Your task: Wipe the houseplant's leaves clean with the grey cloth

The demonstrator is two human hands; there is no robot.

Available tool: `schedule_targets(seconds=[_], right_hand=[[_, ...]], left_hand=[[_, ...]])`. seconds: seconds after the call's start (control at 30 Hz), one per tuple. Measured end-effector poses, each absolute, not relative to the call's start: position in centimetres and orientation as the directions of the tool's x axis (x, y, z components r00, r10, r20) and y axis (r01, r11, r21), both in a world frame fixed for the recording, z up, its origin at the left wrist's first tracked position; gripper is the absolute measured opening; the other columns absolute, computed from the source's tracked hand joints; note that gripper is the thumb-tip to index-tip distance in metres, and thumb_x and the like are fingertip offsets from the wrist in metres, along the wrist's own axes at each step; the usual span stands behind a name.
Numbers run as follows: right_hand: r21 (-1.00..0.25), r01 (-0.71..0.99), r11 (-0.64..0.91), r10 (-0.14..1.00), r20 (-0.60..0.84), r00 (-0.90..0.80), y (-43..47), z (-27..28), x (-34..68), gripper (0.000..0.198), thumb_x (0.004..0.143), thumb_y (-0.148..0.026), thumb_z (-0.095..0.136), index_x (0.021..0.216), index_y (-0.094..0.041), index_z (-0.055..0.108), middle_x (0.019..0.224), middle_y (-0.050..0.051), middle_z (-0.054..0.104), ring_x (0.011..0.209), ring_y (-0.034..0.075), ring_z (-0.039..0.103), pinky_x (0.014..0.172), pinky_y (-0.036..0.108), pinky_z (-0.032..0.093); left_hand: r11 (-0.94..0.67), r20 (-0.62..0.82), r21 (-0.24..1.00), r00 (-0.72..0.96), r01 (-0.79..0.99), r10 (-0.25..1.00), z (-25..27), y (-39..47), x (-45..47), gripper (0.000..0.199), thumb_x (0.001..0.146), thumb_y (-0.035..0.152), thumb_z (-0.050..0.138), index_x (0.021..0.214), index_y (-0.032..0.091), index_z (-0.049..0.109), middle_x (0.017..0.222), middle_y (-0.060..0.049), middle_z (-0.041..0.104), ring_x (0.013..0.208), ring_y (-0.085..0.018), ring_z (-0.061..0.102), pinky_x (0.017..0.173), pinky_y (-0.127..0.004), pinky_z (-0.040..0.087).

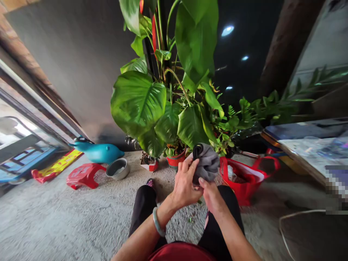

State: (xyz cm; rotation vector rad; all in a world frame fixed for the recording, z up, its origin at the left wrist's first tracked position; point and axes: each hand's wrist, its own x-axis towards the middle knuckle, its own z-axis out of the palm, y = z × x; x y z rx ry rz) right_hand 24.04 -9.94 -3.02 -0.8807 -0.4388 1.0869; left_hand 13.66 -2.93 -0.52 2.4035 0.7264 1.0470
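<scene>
Between my hands is a bunched grey cloth (208, 163) with a black rolled edge at its upper left. My left hand (185, 183), a pale bangle on its wrist, has its fingers closed on the cloth's left side. With the thumb pressed to the lower edge, my right hand (211, 192) grips the cloth from below. Both hands are above my knees, and the cloth hides part of what lies behind it. Just beyond it stands a large leafy plant (138, 101) in a red pot (174, 160).
Right of my knee stands a red bag (244, 185) with things inside, near a cluttered table (301, 145). To the left are a metal bowl (117, 169), a low red stool (84, 174) and a blue toy animal (100, 152). A cable (281, 228) crosses the floor.
</scene>
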Motion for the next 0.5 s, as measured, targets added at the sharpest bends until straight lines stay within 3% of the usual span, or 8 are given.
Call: schedule_targets(seconds=[0.1, 0.17, 0.27, 0.37, 0.5], right_hand=[[-0.799, -0.56, 0.222, 0.846, -0.127, 0.517, -10.4, -3.2, 25.0, 0.062, 0.062, -0.054, 0.098, 0.116, -0.03, 0.08, 0.111, 0.008, 0.086, 0.12, 0.038, 0.077, 0.102, 0.052, 0.063], [-0.808, -0.542, 0.231, 0.809, -0.15, 0.568, -10.7, -3.4, 25.7, 0.059, 0.058, -0.049, 0.099, 0.111, -0.031, 0.08, 0.103, 0.005, 0.086, 0.112, 0.035, 0.079, 0.097, 0.048, 0.065], [-0.828, -0.515, 0.223, 0.761, -0.183, 0.622, -11.1, -3.7, 26.9, 0.051, 0.055, -0.044, 0.098, 0.1, -0.03, 0.08, 0.097, 0.004, 0.086, 0.1, 0.031, 0.081, 0.091, 0.042, 0.067], [-0.803, -0.559, 0.209, 0.711, -0.268, 0.65, -11.4, -4.1, 28.3, 0.04, 0.056, -0.044, 0.095, 0.09, -0.03, 0.079, 0.089, 0.002, 0.085, 0.087, 0.03, 0.081, 0.082, 0.042, 0.068], [-0.73, -0.638, 0.245, 0.695, -0.327, 0.64, -11.9, -4.2, 29.3, 0.038, 0.059, -0.05, 0.091, 0.087, -0.029, 0.078, 0.082, 0.003, 0.083, 0.087, 0.034, 0.083, 0.081, 0.047, 0.07]], left_hand=[[-0.722, 0.561, 0.681, 0.547, 0.122, 0.621, 0.0, -3.7, 13.1, 0.075, 0.073, 0.021, 0.077, 0.148, 0.023, 0.07, 0.144, -0.016, 0.068, 0.123, -0.035, 0.068, 0.099, -0.049, 0.061], [-0.616, 0.539, 0.786, 0.433, 0.05, 0.723, 0.8, -3.1, 12.7, 0.05, 0.079, 0.023, 0.075, 0.129, 0.024, 0.081, 0.127, -0.012, 0.075, 0.109, -0.028, 0.072, 0.088, -0.039, 0.061], [-0.449, 0.445, 0.893, 0.212, -0.035, 0.87, 1.9, -1.5, 12.4, 0.022, 0.078, 0.025, 0.076, 0.096, 0.023, 0.087, 0.098, -0.007, 0.079, 0.094, -0.022, 0.072, 0.083, -0.033, 0.057], [-0.266, 0.28, 0.956, 0.109, -0.124, 0.954, 2.2, -0.1, 11.9, 0.017, 0.07, 0.027, 0.079, 0.084, 0.021, 0.086, 0.081, -0.003, 0.076, 0.078, -0.018, 0.067, 0.072, -0.029, 0.051], [-0.026, 0.059, 0.969, 0.131, -0.244, 0.99, 1.3, 0.4, 11.4, 0.021, 0.058, 0.027, 0.085, 0.077, 0.019, 0.081, 0.066, 0.001, 0.069, 0.059, -0.011, 0.053, 0.057, -0.023, 0.04]])
